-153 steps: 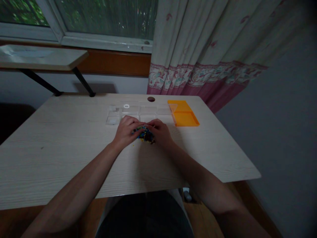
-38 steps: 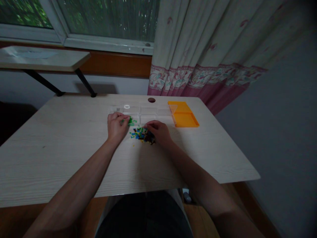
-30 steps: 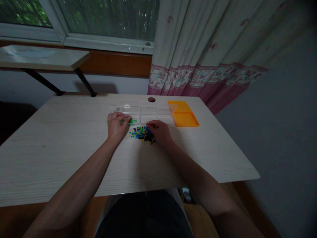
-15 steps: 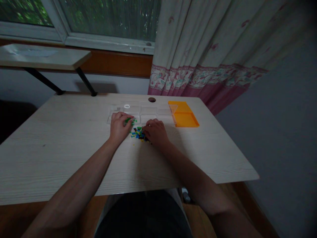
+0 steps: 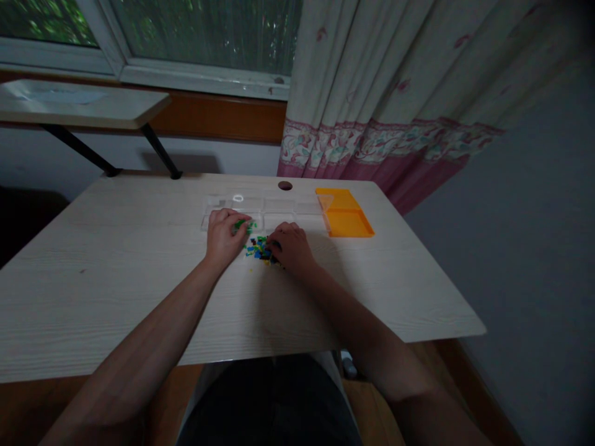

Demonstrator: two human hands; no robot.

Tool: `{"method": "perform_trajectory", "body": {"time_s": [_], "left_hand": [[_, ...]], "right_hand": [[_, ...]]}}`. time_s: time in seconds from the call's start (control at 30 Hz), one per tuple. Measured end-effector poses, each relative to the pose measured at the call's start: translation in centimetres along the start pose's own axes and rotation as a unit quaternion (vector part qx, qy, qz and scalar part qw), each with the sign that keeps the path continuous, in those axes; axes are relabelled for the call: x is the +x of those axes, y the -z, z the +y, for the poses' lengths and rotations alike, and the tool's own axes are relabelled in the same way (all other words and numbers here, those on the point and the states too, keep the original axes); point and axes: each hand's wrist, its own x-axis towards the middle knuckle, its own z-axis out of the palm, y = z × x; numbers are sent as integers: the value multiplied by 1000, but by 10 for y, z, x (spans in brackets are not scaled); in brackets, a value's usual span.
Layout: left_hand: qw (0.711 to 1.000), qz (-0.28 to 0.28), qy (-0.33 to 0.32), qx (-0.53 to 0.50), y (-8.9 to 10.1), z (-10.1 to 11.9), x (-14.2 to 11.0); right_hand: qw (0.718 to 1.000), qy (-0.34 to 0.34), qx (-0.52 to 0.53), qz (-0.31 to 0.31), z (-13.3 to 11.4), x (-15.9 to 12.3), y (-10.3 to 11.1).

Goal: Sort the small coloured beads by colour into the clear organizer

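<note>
A small heap of tiny coloured pieces (image 5: 257,249), blue, green, yellow and black, lies on the pale wooden table (image 5: 116,272). My left hand (image 5: 224,236) rests with fingers curled at the front edge of a clear compartment box (image 5: 279,207), its fingertips at a cluster of green pieces (image 5: 242,225) there. My right hand (image 5: 289,246) lies on the right side of the heap, fingers curled down onto the pieces and hiding some. What either hand pinches is too small to see.
An orange lid (image 5: 344,212) lies to the right of the clear box. A round cable hole (image 5: 285,185) sits at the table's back edge. A second table (image 5: 79,108) stands back left under the window, a curtain (image 5: 395,93) hangs back right.
My left hand went from the heap to the clear box, where green pieces now lie. Over the last second my right hand slid a little left over the heap.
</note>
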Motion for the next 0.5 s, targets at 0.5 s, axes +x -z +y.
{"method": "perform_trajectory", "body": {"time_s": [0.5], "left_hand": [[1000, -5, 2, -6, 1, 3, 0]], "right_hand": [[1000, -3, -2, 15, 1, 1, -1]]}}
